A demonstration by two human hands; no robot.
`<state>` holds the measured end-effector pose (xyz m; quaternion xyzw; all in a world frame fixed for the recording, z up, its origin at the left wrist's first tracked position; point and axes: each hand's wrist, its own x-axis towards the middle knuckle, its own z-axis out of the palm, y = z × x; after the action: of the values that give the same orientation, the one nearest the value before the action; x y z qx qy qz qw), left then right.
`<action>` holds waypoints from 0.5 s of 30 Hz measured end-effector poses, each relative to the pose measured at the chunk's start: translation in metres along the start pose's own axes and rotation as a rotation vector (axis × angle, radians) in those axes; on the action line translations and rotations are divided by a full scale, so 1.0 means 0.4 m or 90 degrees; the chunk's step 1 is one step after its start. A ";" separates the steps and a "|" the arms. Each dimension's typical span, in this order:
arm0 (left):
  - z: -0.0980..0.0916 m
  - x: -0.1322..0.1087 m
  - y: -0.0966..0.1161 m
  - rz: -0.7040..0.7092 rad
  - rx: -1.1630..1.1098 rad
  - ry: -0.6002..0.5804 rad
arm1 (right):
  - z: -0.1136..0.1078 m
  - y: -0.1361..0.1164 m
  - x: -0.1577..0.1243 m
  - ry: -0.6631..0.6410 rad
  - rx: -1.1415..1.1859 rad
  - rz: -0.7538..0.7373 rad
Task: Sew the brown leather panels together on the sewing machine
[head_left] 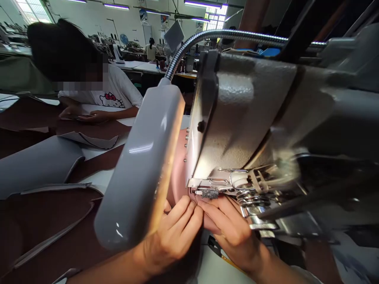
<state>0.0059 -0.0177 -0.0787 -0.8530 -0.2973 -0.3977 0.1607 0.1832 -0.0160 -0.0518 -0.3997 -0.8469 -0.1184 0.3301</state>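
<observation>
At the left, several dark brown fabric panels are spread over a white tabletop, one grey panel being laid among them. Beyond them one co-worker in a white shirt is seated, both forearms being rested at the table; a thin object is held in that person's two hands, its kind not being discernible. One grey lamp head is hung obliquely in the near middle from one flexible metal neck. A second person is seen far off, behind the lamp.

To the right of the lamp, one reddish-brown cloth is placed beside and below the machine's left end, its near part reached by both hands. The left hand is set back upward, wrist low, its fingers curled closed and the cloth's edge held at their tips. The right hand is angled in from the near right, its fingers directed leftward and closed on the same cloth; the two sets of fingertips are nearly touching. Above and to the right, one sewing machine head is mounted, four small screws being countable along its left edge.
</observation>
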 end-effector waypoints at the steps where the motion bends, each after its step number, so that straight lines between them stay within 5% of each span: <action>1: 0.006 0.001 -0.001 -0.003 0.013 0.014 | 0.001 -0.004 0.002 0.005 -0.002 0.000; 8: -0.001 0.026 -0.026 0.018 0.006 0.048 | 0.006 -0.009 0.008 0.017 -0.023 -0.012; 15: -0.060 0.004 -0.047 0.069 -0.049 -0.081 | 0.017 -0.010 0.007 0.034 -0.022 -0.004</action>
<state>-0.0192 -0.0147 -0.0615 -0.8968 -0.2447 -0.3449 0.1297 0.1757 -0.0138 -0.0549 -0.3995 -0.8369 -0.1444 0.3452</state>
